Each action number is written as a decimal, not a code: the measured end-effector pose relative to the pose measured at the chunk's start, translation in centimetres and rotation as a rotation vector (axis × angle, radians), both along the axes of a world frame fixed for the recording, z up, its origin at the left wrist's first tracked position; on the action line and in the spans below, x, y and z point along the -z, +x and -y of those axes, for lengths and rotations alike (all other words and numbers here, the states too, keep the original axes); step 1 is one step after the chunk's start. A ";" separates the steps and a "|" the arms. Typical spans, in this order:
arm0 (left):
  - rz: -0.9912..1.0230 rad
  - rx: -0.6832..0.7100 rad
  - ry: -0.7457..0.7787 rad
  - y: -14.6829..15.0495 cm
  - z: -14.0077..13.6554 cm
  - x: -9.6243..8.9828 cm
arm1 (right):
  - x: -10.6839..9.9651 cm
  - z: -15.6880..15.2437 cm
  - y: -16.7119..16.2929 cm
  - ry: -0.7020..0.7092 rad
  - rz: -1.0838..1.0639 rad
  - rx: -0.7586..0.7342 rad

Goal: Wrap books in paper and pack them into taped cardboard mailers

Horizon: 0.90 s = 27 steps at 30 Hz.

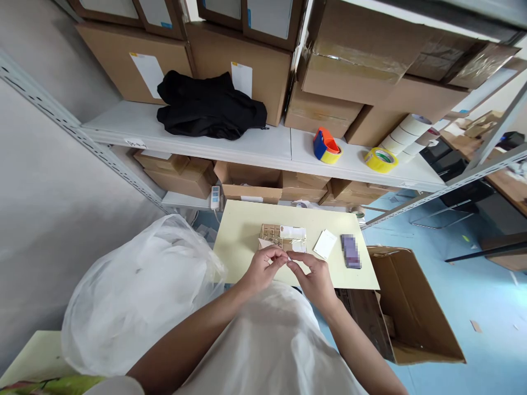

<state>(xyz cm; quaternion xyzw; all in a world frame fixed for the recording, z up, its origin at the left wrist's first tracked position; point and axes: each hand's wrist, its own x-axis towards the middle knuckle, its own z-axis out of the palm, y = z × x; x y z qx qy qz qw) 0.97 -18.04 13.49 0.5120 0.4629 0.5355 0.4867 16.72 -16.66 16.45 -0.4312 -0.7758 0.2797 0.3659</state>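
Observation:
My left hand [265,266] and my right hand [313,277] meet above the near edge of a pale yellow table [241,219]. The fingers of both are pinched together, tip to tip, around something small and whitish that I cannot make out. Just beyond them lies a shallow cardboard tray [269,230] with white pieces in it, partly hidden by my fingers. A white card [325,244] rests to the right of the tray. Farther right is a dark purple rectangular item [351,251], its surface blurred.
A large clear plastic bag [140,291] bulges left of the table. An open cardboard box [415,307] stands on the floor at right. The shelf [263,153] behind holds black cloth [212,104], a tape dispenser [326,146], yellow tape [381,159] and several boxes.

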 end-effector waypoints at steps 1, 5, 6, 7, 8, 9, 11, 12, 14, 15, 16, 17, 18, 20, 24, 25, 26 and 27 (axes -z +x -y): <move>-0.039 0.005 0.030 -0.1 0.1 -0.1 | 0.1 0.1 0.1 -0.017 -0.003 -0.004; -0.168 0.005 0.122 -0.1 0.3 -0.1 | 0.4 0.4 0.4 -0.086 -0.003 -0.005; -0.185 -0.001 0.141 0.0 0.4 -0.1 | 0.3 0.5 0.5 -0.113 -0.006 -0.006; -0.194 -0.004 0.157 0.0 0.4 0.0 | 0.2 0.6 0.5 -0.145 -0.010 -0.008; -0.200 -0.005 0.170 0.1 0.5 0.1 | 0.1 0.7 0.6 -0.181 -0.017 -0.012; -0.203 -0.004 0.179 0.2 0.6 0.2 | 0.0 0.8 0.6 -0.217 -0.024 -0.015; -0.207 0.004 0.191 0.3 0.7 0.4 | -0.3 1.0 0.7 -0.277 -0.043 -0.010; -0.206 0.006 0.196 0.4 0.8 0.4 | -0.4 1.1 0.7 -0.301 -0.053 -0.004; -0.199 0.005 0.206 0.5 0.9 0.4 | -0.5 1.3 0.7 -0.338 -0.081 0.008; -0.195 0.005 0.209 0.5 0.9 0.4 | -0.5 1.3 0.7 -0.353 -0.097 0.009; -0.192 0.007 0.209 0.5 1.0 0.3 | -0.5 1.3 0.7 -0.368 -0.116 0.007; -0.192 0.008 0.209 0.5 1.0 0.3 | -0.5 1.3 0.6 -0.381 -0.135 0.003; -0.193 0.009 0.208 0.5 1.0 0.3 | -0.5 1.3 0.6 -0.393 -0.155 0.000; -0.203 0.010 0.202 0.4 1.0 0.1 | -0.5 1.3 0.5 -0.406 -0.181 0.003; -0.231 0.032 0.197 0.4 0.8 -0.2 | -0.5 1.2 0.5 -0.418 -0.201 0.030; -0.236 0.046 0.200 0.4 0.7 -0.2 | -0.4 1.1 0.5 -0.420 -0.209 0.039; -0.239 0.062 0.205 0.4 0.6 -0.3 | -0.4 1.0 0.6 -0.420 -0.221 0.052; -0.241 0.077 0.208 0.4 0.4 -0.3 | -0.2 0.9 0.6 -0.418 -0.233 0.065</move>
